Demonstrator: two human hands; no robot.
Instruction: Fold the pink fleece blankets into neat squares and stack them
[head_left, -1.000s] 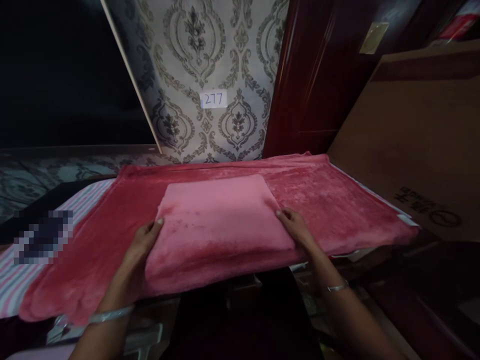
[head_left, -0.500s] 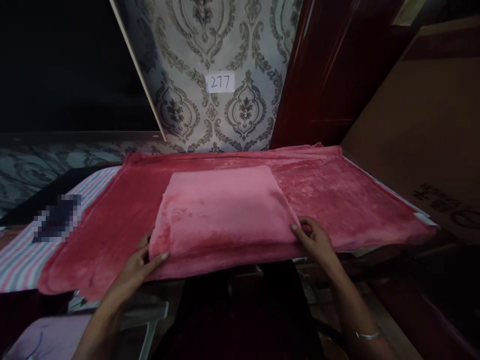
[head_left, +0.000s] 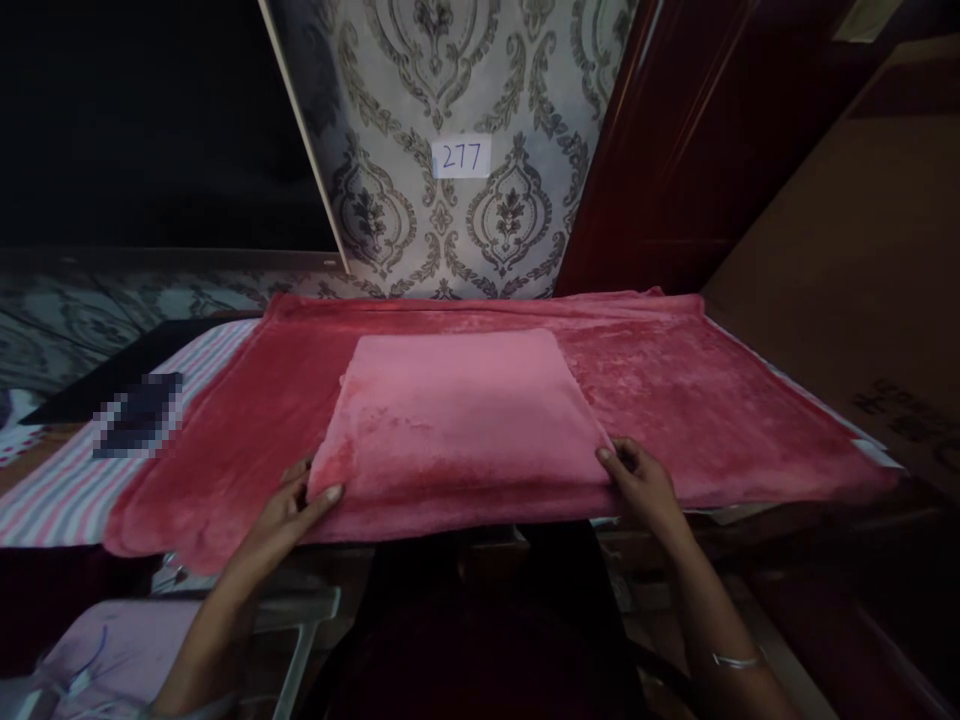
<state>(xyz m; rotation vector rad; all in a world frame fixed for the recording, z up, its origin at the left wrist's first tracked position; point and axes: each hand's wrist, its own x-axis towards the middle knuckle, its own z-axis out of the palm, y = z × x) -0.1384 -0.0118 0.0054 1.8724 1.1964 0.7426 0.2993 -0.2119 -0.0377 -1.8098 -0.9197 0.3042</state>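
A folded light-pink fleece cloth [head_left: 461,415] lies on top of a wider, darker red fleece blanket [head_left: 675,400] spread over a table. My left hand [head_left: 296,505] pinches the folded cloth's near-left corner, thumb on top and fingers underneath. My right hand [head_left: 641,480] grips its near-right corner the same way. Both hands are at the table's front edge.
A striped pink-and-white sheet [head_left: 67,490] shows at the left with a blurred dark object [head_left: 139,415] on it. Patterned wallpaper with a "277" label [head_left: 460,157] stands behind. Dark red door [head_left: 675,140] and a large cardboard box [head_left: 847,260] at right. A pale pink item [head_left: 112,650] lies low left.
Both hands slid from the folded cloth's sides down to its near corners and took hold there. The camera view shifted slightly to the left.
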